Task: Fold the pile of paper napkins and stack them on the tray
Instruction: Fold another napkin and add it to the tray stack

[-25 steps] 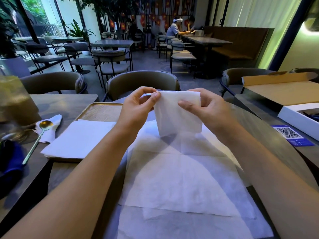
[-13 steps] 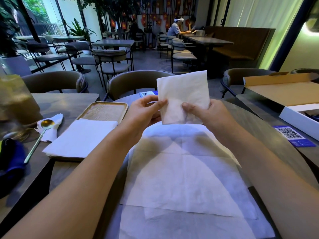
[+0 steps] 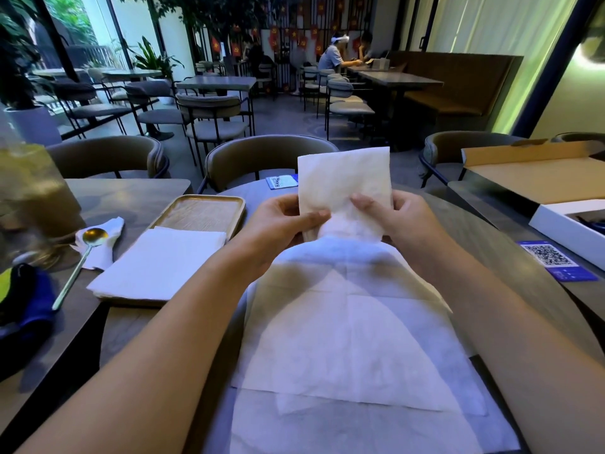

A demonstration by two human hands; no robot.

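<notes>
Pinching a folded napkin (image 3: pixel 343 181), both hands (image 3: pixel 281 224) (image 3: pixel 402 221) hover above the café table (image 3: pixel 510 257).

Soft matt paper napkin (image 3: pixel 343 185) (faintly creased), grained wooden tray (image 3: pixel 203 213).

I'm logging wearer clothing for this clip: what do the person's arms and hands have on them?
Nothing shows: the left hand and right hand are ungloved, with no rings, watch or bracelet in view. Both forearms are uncovered as far as the frame reaches; no sleeve edge appears.
</notes>
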